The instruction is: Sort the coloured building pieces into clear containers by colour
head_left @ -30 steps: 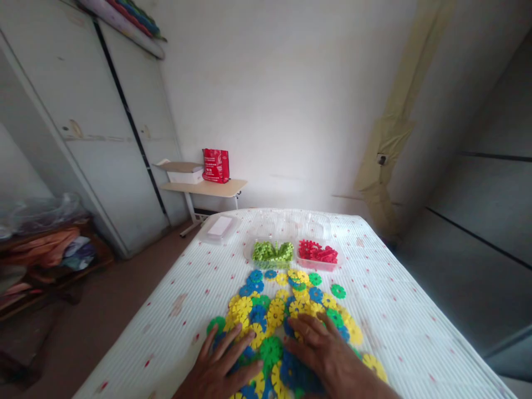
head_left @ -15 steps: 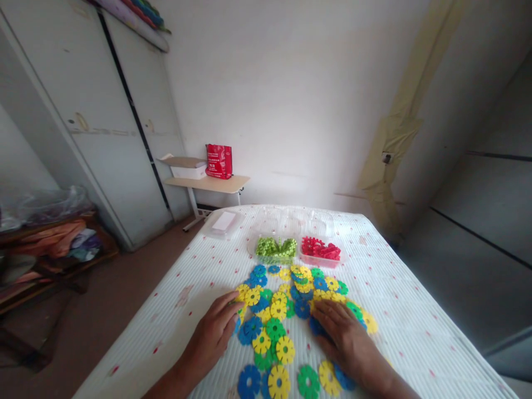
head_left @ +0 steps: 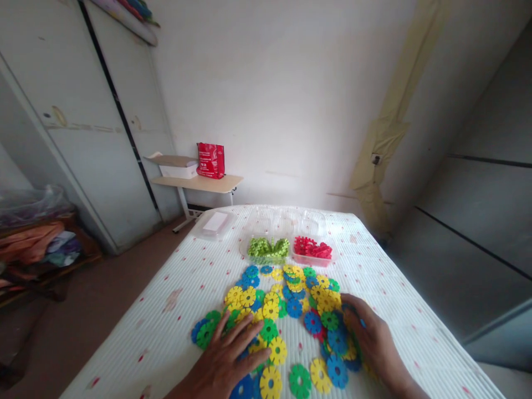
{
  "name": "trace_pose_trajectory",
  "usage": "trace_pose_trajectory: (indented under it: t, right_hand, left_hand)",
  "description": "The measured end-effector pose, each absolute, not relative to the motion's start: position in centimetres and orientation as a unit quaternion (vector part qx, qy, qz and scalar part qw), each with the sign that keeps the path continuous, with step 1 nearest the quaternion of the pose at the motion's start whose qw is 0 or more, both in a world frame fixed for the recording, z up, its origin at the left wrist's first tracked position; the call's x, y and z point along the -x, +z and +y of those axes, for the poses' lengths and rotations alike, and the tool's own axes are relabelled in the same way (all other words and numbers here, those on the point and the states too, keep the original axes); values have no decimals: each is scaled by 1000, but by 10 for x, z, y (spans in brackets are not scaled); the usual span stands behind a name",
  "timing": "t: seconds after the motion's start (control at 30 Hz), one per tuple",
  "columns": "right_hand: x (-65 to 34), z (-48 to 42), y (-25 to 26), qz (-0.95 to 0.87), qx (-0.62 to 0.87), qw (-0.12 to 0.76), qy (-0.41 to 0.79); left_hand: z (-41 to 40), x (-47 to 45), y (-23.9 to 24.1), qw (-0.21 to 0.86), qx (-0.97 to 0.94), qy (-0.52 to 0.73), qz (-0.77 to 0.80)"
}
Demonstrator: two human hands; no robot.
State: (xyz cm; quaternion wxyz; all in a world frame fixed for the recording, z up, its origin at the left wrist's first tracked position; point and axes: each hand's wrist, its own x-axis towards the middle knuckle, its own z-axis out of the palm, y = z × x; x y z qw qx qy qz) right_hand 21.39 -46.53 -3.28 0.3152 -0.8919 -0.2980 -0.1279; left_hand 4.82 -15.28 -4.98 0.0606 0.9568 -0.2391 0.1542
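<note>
The clear box of light green pieces [head_left: 268, 261] serves here as the landmark. The colored discs [head_left: 271, 309], which are yellow, blue and green, lie on the white cloth [head_left: 162, 338] on the near side of this box, spread toward the person in a loose, overlapping heap. A red disc [head_left: 320, 336] shows partly under blue ones, nearer and to the right of the box.

The left hand [head_left: 226, 354] is nearer than the box and to its left. It is wide open, palm down, with the fingers spread apart over the discs; it does not grasp any of them.

The right hand [head_left: 372, 335] is nearer than the box and to its right, at the outer edge of the discs. Its fingers are half bent, and some blue shows beside them; I cannot tell if it grips something.

Just right of the box stands another one with red pieces [head_left: 313, 249].
</note>
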Motion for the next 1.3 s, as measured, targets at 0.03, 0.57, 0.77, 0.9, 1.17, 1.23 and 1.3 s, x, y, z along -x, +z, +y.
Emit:
trace_pose_trajectory:
  t: [0.03, 0.57, 0.77, 0.9, 1.17, 1.23, 1.3]
  right_hand:
    - [-212, -464, -31, -330, 889, 289, -132]
    - [-218, -400, -4, -352, 896, 256, -90]
    - [-226, -397, 1, -322, 871, 370, 17]
    - [-211, -391, 3, -368, 850, 377, 28]
    - [-256, -395, 29, -313, 863, 383, -102]
    - [-285, -393, 34, -261, 871, 390, -146]
    - [-309, -387, 38, -244, 874, 387, -162]
  left_hand:
    - [-157, -48, -54, 59, -956, 160, -239]
    - [-161, -68, -48, 59, -963, 157, -211]
    - [-141, -66, -53, 45, -957, 261, -121]
    - [-112, -68, -54, 68, -948, 309, 17]
    - [-98, -73, -80, 128, -950, 278, 59]
    - [-104, -75, -83, 137, -950, 276, 48]
    - [-108, -76, -83, 147, -950, 270, 42]
